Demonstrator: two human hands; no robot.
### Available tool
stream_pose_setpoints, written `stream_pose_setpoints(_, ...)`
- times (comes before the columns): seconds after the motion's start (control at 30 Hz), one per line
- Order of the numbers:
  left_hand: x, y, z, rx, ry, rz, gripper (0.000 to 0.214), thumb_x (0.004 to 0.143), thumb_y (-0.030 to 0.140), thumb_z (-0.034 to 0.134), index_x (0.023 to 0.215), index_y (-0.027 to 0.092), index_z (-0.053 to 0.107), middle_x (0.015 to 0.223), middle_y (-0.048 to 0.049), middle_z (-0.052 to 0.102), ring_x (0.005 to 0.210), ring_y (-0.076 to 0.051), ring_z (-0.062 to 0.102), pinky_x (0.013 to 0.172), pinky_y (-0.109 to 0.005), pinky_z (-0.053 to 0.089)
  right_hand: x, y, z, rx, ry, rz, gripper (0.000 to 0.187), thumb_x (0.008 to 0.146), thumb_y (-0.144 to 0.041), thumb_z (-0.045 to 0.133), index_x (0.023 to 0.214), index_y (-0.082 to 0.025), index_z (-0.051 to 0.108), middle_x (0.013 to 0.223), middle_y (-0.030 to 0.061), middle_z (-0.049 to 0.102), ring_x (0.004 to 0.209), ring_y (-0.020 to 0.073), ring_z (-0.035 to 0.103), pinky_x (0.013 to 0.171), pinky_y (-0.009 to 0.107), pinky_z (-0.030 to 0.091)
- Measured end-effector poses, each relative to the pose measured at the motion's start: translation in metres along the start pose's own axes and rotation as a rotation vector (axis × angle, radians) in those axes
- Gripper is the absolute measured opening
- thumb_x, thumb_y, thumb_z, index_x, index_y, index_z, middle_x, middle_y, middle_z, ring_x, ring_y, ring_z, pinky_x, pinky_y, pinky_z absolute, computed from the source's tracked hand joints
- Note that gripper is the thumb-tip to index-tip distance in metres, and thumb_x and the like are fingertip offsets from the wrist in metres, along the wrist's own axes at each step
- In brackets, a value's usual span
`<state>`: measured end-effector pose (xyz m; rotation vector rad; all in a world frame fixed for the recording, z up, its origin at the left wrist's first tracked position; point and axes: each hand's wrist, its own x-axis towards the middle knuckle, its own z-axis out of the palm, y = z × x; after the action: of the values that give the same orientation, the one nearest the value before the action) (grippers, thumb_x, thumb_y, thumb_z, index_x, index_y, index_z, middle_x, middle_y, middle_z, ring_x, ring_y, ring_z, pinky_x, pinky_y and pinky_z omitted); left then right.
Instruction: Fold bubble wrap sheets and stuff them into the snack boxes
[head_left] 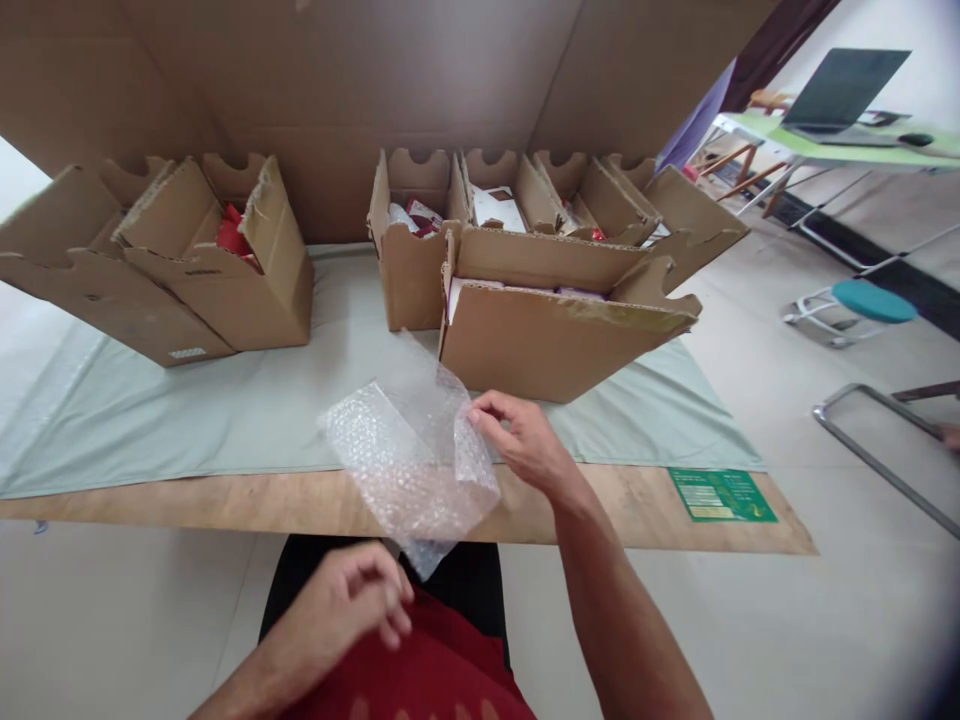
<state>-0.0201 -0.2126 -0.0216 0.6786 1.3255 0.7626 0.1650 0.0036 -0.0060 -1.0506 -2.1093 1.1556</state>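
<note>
A clear sheet of bubble wrap (397, 465) lies over the pale green cloth and the table's front edge, its lower corner hanging past the edge. My right hand (525, 440) pinches its right side between thumb and fingers, where the plastic is folded up. My left hand (360, 595) hovers over my lap, left of the hanging corner and apart from it. Slightly blurred, its fingers are loosely curled and apart, with nothing visible in them. Just beyond my right hand stands a long cardboard box (555, 335) with white and purple items inside.
Cardboard bins (217, 265) stand at the left, one holding something red. More bins (416, 260) line the back right. A tall cardboard panel (330, 90) rises behind. A green printed card (722, 495) lies on the wooden edge (187, 500). A teal stool (874, 300) is off right.
</note>
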Motion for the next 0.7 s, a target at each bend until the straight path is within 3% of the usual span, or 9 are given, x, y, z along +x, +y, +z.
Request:
stream_pose_setpoints(0.07, -0.013, 0.005, 0.006, 0.252, -0.210, -0.010, 0.011, 0.078, 0.029, 0.065, 0.081, 0.020, 0.070, 0.077, -0.0039, 0.074, 0.071, -0.019, 0.069, 0.068, -0.029, 0.053, 0.020, -0.004, -0.006, -0.217, -0.078, -0.052, 0.021, 0.094, -0.028, 0.052, 0.085, -0.022, 0.070, 0.083, 0.0011, 0.073, 0.076, 0.0194, 0.063, 0.071, 0.031, 0.042)
stream_pose_setpoints(0.13, -0.016, 0.019, 0.000, 0.441, -0.214, 0.175, 0.012, 0.082, 0.025, 0.062, 0.085, 0.023, 0.074, 0.086, -0.0029, 0.076, 0.079, -0.019, 0.070, 0.075, -0.029, 0.053, 0.028, -0.006, -0.009, -0.398, -0.050, -0.061, 0.021, 0.095, -0.026, 0.052, 0.093, -0.023, 0.073, 0.095, 0.0038, 0.077, 0.087, 0.0236, 0.068, 0.077, 0.034, 0.045)
stream_pose_setpoints(0.2, -0.004, 0.039, -0.021, 0.541, 0.023, 0.414, 0.017, 0.089, 0.031, 0.059, 0.091, 0.025, 0.075, 0.097, -0.0033, 0.077, 0.091, -0.020, 0.071, 0.084, -0.031, 0.054, 0.022, -0.004, -0.010, -0.462, 0.058, -0.043, 0.023, 0.097, -0.031, 0.053, 0.102, -0.022, 0.074, 0.107, 0.0074, 0.078, 0.099, 0.0281, 0.070, 0.084, 0.038, 0.049)
stream_pose_setpoints(0.27, 0.020, 0.058, -0.050, 0.620, 0.400, 0.550, 0.025, 0.092, 0.040, 0.057, 0.100, 0.025, 0.075, 0.107, -0.0066, 0.076, 0.102, -0.025, 0.069, 0.087, -0.035, 0.055, 0.002, 0.004, -0.009, -0.423, 0.150, -0.014, 0.030, 0.099, -0.041, 0.053, 0.112, -0.021, 0.073, 0.114, 0.0098, 0.077, 0.104, 0.0298, 0.071, 0.088, 0.041, 0.052)
stream_pose_setpoints(0.3, 0.034, 0.066, -0.065, 0.684, 0.562, 0.553, 0.030, 0.091, 0.042, 0.056, 0.106, 0.023, 0.073, 0.114, -0.0094, 0.075, 0.106, -0.027, 0.068, 0.087, -0.037, 0.056, -0.010, 0.009, -0.008, -0.394, 0.172, 0.009, 0.036, 0.098, -0.046, 0.054, 0.117, -0.021, 0.071, 0.115, 0.0106, 0.077, 0.104, 0.0302, 0.071, 0.089, 0.042, 0.053)
stream_pose_setpoints(0.37, 0.063, 0.078, -0.086, 0.879, 0.704, 0.463, 0.043, 0.088, 0.039, 0.057, 0.122, 0.017, 0.069, 0.118, -0.0145, 0.073, 0.110, -0.033, 0.067, 0.090, -0.043, 0.054, -0.035, 0.020, -0.003, -0.352, 0.206, 0.062, 0.047, 0.094, -0.053, 0.059, 0.126, -0.020, 0.067, 0.113, 0.0115, 0.077, 0.101, 0.0307, 0.072, 0.088, 0.044, 0.055)
stream_pose_setpoints(0.43, 0.083, 0.083, -0.092, 1.070, 0.679, 0.340, 0.053, 0.088, 0.032, 0.054, 0.136, 0.012, 0.061, 0.111, -0.0155, 0.074, 0.108, -0.035, 0.067, 0.092, -0.046, 0.052, -0.052, 0.030, 0.003, -0.315, 0.256, 0.104, 0.051, 0.092, -0.050, 0.061, 0.132, -0.020, 0.063, 0.105, 0.0096, 0.077, 0.094, 0.0292, 0.072, 0.087, 0.045, 0.056)
stream_pose_setpoints(0.5, 0.090, 0.081, -0.083, 1.192, 0.600, 0.259, 0.056, 0.090, 0.025, 0.047, 0.144, 0.013, 0.054, 0.101, -0.0123, 0.075, 0.100, -0.034, 0.070, 0.087, -0.043, 0.051, -0.057, 0.037, 0.008, -0.279, 0.310, 0.115, 0.047, 0.092, -0.041, 0.058, 0.133, -0.020, 0.062, 0.097, 0.0059, 0.077, 0.088, 0.0261, 0.072, 0.087, 0.043, 0.056)
stream_pose_setpoints(0.7, 0.063, 0.047, -0.046, 1.270, 0.431, 0.238, 0.053, 0.094, 0.027, 0.049, 0.147, 0.023, 0.051, 0.080, -0.0024, 0.072, 0.077, -0.027, 0.071, 0.071, -0.033, 0.047, -0.039, 0.054, -0.016, -0.456, 0.246, 0.144, 0.041, 0.088, -0.025, 0.054, 0.126, -0.020, 0.067, 0.084, 0.0037, 0.076, 0.078, 0.0241, 0.070, 0.083, 0.039, 0.051)
